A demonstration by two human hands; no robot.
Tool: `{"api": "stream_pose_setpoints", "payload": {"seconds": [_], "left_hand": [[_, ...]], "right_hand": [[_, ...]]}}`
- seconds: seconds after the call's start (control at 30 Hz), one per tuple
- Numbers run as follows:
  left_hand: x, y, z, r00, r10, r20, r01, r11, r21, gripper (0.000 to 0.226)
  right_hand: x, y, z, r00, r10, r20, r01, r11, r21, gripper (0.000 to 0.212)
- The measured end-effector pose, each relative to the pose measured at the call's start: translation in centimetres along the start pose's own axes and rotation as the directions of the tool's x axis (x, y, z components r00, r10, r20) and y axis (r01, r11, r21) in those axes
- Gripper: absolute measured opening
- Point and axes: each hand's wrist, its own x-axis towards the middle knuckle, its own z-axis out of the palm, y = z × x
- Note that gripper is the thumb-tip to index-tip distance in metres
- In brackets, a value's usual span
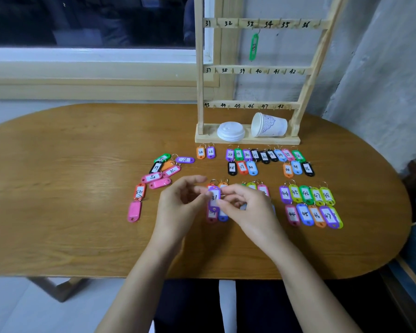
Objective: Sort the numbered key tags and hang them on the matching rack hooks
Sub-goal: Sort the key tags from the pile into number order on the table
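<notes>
On the far left of the wood-grain counter I see an unsorted scatter of plastic key tags, mostly pink ones lying at odd angles, some face down so their numbers are hidden.

Moving right, my left hand has its fingers pinched on the edge of a purple tag marked 31, which is lifted just above the tags lying beneath it. My right hand pinches the same tag from the other side, so both hands are grasping it. I judge this as the step of picking one tag out of the sorted rows for hanging. The next move calls for freeing its thin metal split ring and carrying it far and up to the hook labelled 31, at the left end of the top rail.

Further right stand neat rows of glossy, rounded oblong tags with white paper inserts: the 28–36 rows nearer the rack, the 44–48 rows nearer me.

Far right of centre stands the pale wooden rack, its rails hand-numbered in black. One green tag hangs at 33. On its base rest a stack of white lids and a tipped paper cup.
</notes>
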Motion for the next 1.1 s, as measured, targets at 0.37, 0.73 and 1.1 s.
{"api": "stream_pose_setpoints", "payload": {"seconds": [0.37,0.73,1.1], "left_hand": [[1.5,-1.6,-8.6,0.958,0.194,-0.213,-0.013,0.768,0.64,0.022],[0.9,-2.8,-9.1,0.952,0.177,-0.249,0.082,0.635,0.768,0.023],[0.7,-2.1,-7.6,0.941,0.208,-0.269,0.054,0.69,0.722,0.031]], "right_hand": [[-0.1,-0.2,0.5,0.995,0.086,-0.04,-0.08,0.986,0.147,0.021],[-0.3,-0.2,0.7,0.996,0.088,-0.036,-0.08,0.98,0.183,0.02],[-0.4,0.4,-1.1,0.987,0.104,-0.119,-0.079,0.977,0.199,0.023]]}}
